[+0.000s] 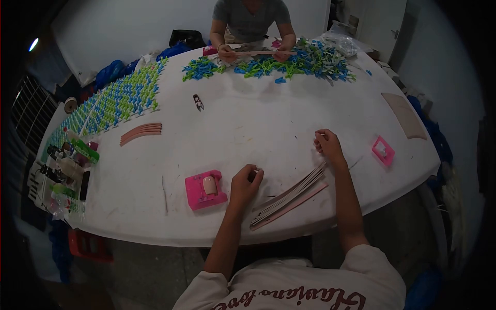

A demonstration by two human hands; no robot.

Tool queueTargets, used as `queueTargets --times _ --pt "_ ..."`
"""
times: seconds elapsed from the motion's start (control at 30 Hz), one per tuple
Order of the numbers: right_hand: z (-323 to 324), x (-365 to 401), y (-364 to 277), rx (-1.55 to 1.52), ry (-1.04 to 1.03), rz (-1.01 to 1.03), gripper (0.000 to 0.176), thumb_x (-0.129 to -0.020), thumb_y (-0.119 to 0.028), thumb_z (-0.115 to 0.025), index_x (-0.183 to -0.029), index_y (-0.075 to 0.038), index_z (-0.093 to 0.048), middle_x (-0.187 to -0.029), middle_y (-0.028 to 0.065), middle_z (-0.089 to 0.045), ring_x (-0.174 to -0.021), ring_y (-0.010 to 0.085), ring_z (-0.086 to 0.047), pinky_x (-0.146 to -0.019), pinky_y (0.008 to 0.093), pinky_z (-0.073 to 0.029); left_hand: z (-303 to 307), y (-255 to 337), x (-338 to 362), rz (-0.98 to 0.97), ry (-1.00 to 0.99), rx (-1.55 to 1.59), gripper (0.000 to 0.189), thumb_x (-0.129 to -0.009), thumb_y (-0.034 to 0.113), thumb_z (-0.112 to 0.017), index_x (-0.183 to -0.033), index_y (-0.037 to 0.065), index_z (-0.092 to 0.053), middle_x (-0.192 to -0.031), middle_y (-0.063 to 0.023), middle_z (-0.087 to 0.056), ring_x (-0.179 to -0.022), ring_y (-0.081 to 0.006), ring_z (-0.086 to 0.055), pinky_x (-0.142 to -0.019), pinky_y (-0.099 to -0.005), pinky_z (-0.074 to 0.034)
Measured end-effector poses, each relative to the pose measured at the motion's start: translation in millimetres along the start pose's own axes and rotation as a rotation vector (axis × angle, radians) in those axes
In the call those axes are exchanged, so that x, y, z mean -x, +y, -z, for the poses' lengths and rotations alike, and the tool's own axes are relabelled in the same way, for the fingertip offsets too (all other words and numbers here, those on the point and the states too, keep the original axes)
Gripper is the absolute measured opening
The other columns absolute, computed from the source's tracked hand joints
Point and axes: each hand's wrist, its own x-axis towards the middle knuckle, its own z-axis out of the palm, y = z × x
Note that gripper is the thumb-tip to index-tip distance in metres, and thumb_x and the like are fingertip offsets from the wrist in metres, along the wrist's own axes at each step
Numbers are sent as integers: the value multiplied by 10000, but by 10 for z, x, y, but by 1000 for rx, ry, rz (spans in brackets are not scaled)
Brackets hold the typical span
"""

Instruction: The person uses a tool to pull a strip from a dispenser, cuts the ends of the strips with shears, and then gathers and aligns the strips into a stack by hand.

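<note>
My left hand is over the near part of the table, its fingers curled together. Farther forward and to the right, my right hand has its fingertips pinched. Whatever either hand may hold is too small or hidden to make out. Below and between my forearms lies a bundle of long thin strips, pale and pinkish, its upper end close to my right wrist. Left of my left hand sits a bright pink holder with a beige roll in it. A small pink tray with something white inside lies to the right.
Opposite, a person holds a long pinkish strip above a heap of blue and green plastic pieces. More such pieces form rows at left. Snips, stacked strips, a beige sheet and bottles lie around.
</note>
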Motion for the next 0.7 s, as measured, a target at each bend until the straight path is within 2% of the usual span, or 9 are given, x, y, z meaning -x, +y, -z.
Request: queueTargets --times 0.2,0.7 --pt "-4 -9 -2 8 4 9 208 -973 -201 -582 -1051 -13 -626 -772 32 -632 -621 86 -545 -550 237 -464 15 28 15 -36 -18 -30 256 -905 197 -691 -1026 -20 -629 -774 -106 -663 -686 -154 -620 -676 -299 -509" --pt "-11 -4 -14 64 2 -5 231 -984 -212 -559 -1086 -15 -625 -798 32 -640 -647 95 -555 -595 245 -484 37 91 35 -64 -62 -107 267 -899 205 -692 -1047 -9 -630 -810 -122 -657 -690 -209 -639 -675 -327 -520"
